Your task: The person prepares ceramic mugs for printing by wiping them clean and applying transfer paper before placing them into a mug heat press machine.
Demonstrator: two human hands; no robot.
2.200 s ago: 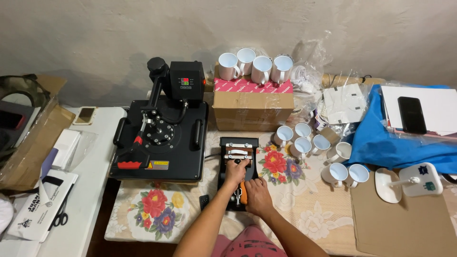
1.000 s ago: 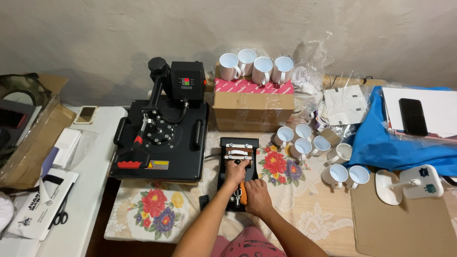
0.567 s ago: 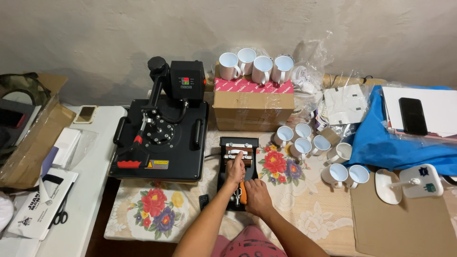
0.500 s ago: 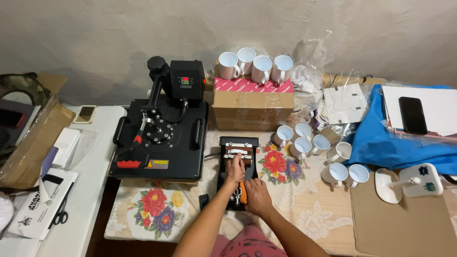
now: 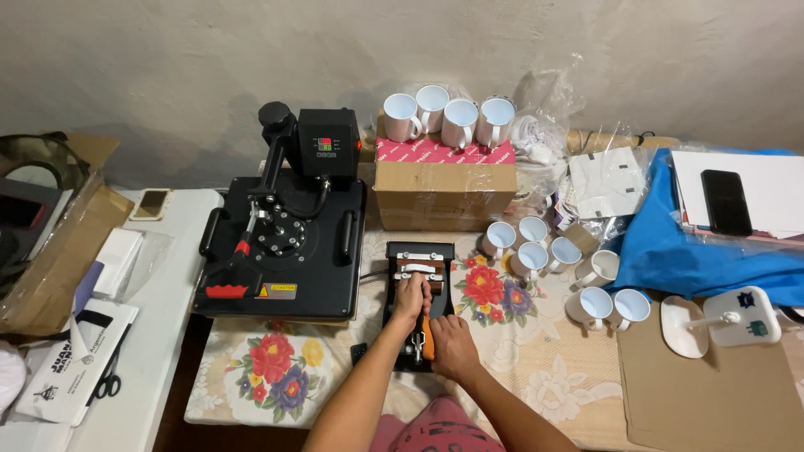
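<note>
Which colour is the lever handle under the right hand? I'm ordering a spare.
Orange handle, seen in the head view.

My left hand (image 5: 410, 295) covers the middle of the small black press (image 5: 419, 289), so what my fingers close on there cannot be told; my right hand (image 5: 450, 345) hides most of the orange handle (image 5: 425, 347) and the press's near end; both forearms run off the bottom edge; the scissors (image 5: 106, 387) lie half under papers; the flat press's display (image 5: 325, 144) is too small to read.
</note>
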